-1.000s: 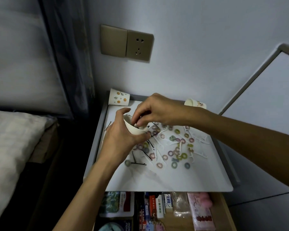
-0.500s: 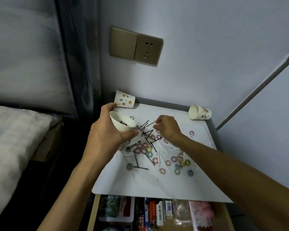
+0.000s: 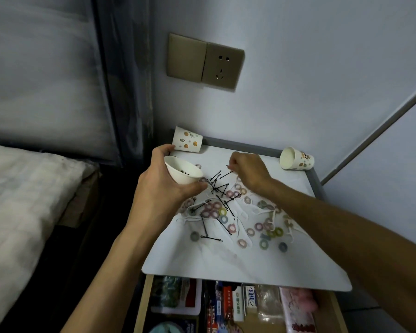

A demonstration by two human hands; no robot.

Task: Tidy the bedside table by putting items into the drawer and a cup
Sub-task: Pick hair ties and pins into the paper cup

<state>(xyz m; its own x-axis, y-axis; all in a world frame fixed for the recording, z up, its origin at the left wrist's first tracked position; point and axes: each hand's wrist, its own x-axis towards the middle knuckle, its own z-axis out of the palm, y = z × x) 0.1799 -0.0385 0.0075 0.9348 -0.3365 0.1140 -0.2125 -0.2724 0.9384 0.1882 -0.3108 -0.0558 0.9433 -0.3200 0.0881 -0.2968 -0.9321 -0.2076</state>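
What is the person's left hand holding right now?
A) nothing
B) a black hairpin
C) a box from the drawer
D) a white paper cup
D: the left hand grips a white paper cup, held tilted, while the right hand pinches a black hairpin.

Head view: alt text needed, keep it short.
Left hand holds a tilted white paper cup over a bedside table while the right hand pinches a black bobby pin from scattered pins and coloured hair ties. A left patterned cup and a right patterned cup lie on their sides at the back; the drawer below stands open.
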